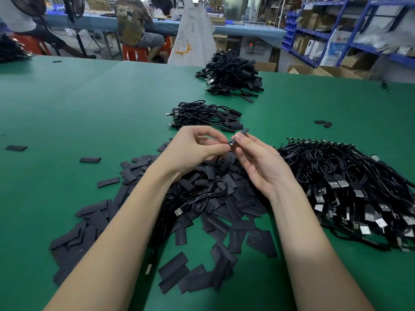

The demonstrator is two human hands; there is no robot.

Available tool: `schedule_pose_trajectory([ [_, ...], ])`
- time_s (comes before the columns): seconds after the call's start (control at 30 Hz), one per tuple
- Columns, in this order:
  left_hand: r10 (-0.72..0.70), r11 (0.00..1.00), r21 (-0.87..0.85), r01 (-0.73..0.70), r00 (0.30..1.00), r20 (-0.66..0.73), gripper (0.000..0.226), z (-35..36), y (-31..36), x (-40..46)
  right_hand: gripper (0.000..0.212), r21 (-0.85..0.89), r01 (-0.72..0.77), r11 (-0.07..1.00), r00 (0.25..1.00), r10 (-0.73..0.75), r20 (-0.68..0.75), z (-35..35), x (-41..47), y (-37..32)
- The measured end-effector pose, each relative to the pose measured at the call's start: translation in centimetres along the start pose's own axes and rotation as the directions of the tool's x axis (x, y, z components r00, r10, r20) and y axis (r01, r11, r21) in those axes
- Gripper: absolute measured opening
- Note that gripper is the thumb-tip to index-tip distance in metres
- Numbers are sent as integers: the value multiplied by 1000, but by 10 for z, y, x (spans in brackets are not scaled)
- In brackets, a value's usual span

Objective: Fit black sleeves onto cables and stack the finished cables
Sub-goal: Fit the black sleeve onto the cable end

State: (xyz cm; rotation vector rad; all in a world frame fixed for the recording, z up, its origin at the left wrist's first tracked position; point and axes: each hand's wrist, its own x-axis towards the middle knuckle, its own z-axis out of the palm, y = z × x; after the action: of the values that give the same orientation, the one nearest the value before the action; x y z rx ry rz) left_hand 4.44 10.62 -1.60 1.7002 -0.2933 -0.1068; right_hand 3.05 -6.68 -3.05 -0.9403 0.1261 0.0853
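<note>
Pinching thin black limp cable (215,176) in left hand (193,151), flat black floppy sleeve (241,136) in right hand (258,162), each grip best near mating ends.

Seated person's shirt back (130,19) showing pale lettering, reading roughly "UNKNOWN". White hanging bag (193,34) carrying handwritten marks and yellow label, both illegible.

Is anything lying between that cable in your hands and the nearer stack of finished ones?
Nothing visible. Only bare green table lies between the cable end and the nearer stack, just beyond the hands.
</note>
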Motion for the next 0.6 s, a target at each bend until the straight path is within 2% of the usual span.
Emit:
schedule_pose_trajectory([
  [0.3, 8, 1000, 14, -7, 1000, -24, 12, -1, -1, 0, 29, 1, 26, 1000, 1000, -26, 15, 0, -2, 1],
  [0.47, 40, 999, 21, -39, 999, -21, 10, -1, -2, -1, 12, 21, 41, 999, 999, -42, 24, -1, -1, 2],
  [0.6, 83, 996, 48, -81, 996, -26, 9, 2, -2, -1, 17, 13, 48, 999, 998, -49, 36, -1, -1, 3],
])
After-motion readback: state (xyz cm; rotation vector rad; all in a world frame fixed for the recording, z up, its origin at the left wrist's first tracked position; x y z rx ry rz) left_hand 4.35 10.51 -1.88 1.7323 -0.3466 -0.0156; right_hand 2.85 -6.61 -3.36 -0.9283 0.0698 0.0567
